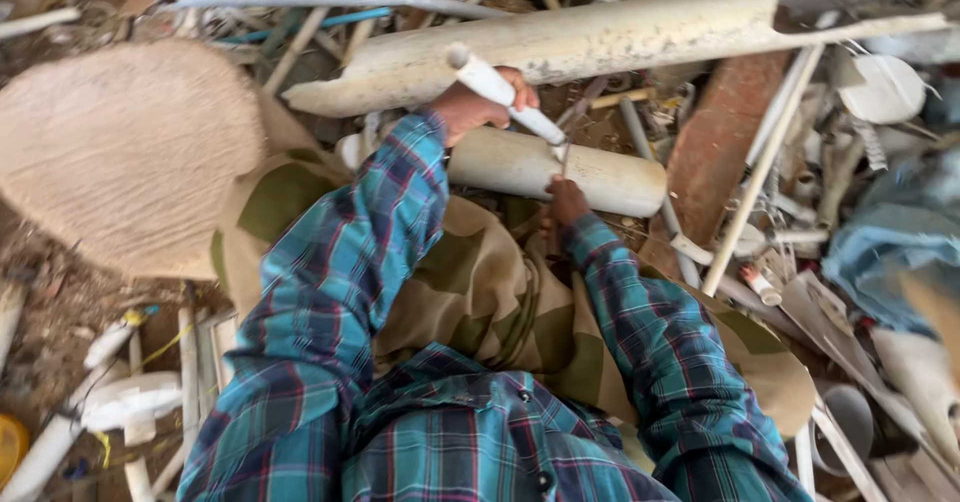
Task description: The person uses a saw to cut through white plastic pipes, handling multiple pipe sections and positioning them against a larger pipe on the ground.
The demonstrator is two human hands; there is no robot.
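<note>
Down among the scrap in the head view: left hand (478, 107) clamped round a white-handled tool (505, 94), its thin metal tip set on the short white pipe (555, 170) lying across the lap beyond the camouflage cloth (480, 292); right hand (566, 202) pressed against the pipe's near side beside the tip, fingers hidden, so open or closed cannot be told. Working step apparently under way at the pipe surface; next move probably calls for steady bracing and a controlled stroke, away from the right hand.
</note>
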